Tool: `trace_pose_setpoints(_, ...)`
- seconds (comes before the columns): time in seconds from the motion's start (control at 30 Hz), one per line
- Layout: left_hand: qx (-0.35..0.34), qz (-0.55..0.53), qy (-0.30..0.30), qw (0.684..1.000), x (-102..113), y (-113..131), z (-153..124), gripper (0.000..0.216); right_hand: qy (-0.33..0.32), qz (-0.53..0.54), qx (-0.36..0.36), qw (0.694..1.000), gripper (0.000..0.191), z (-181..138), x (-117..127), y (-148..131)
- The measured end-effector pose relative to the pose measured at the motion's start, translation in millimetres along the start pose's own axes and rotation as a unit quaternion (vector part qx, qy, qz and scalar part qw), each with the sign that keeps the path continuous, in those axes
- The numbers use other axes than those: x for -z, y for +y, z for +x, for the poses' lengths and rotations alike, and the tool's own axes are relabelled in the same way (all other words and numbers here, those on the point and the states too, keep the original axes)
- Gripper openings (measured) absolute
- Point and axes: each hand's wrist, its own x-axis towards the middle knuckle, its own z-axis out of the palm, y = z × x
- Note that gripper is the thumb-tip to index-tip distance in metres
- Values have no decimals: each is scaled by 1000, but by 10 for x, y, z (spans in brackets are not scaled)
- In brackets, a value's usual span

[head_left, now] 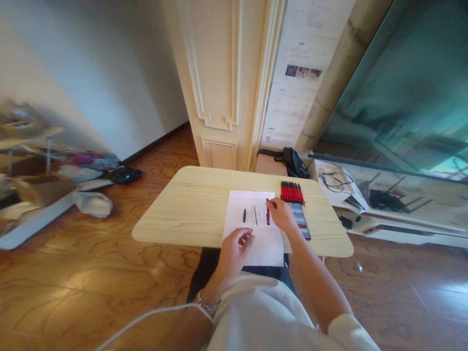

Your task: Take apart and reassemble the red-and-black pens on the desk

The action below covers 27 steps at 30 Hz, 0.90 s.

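A sheet of white paper [252, 248] lies on the table before me. On it, side by side, are a short black pen part [244, 215], a thin dark pen refill [255, 215] and a red pen barrel [268, 217]. My right hand [281, 213] has its fingertips closed at the upper end of the red barrel, which lies roughly lengthwise to me. Over the lower left of the paper hovers my left hand [237, 243], fingers loosely curved and apart, holding nothing. Between refill and barrel, something small and pale is too faint to make out.
Several red-and-black pens [291, 192] lie in a row at the table's right. Below them is a flat dark-edged device like a phone [302, 224]. The pale wooden table [175, 209] has rounded corners. A black bag [294, 163] sits beyond its far edge.
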Motion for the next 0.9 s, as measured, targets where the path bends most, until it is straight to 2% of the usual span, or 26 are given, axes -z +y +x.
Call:
trace_pose_setpoints(0.07,0,-32,5,999,-10,41,14,27,6,87,33,996,32,-192,26,-56)
trace_pose_setpoints(0.2,-5,-100,6,995,-97,76,24,37,-26,222,73,972,28,-616,-76,-200)
trace_pose_setpoints(0.33,22,-165,-2,986,-184,12,7,42,-40,241,81,966,23,-830,-194,-286)
trace_pose_setpoints(0.43,59,-196,-6,979,-179,-57,-3,42,-53,216,95,970,25,-728,-191,-234)
trace_pose_setpoints(0.57,71,-201,-5,977,-120,-95,-2,40,11,128,65,990,25,-338,-160,-20)
trace_pose_setpoints(0.6,69,-201,-3,977,-109,-94,-1,39,10,93,50,994,24,-239,-166,37)
trace_pose_setpoints(0.73,79,-212,0,974,-101,-87,4,39,-43,-27,31,998,19,1,-272,173)
trace_pose_setpoints(0.9,86,-214,11,973,-119,-119,5,40,-69,-97,11,993,18,14,-433,158)
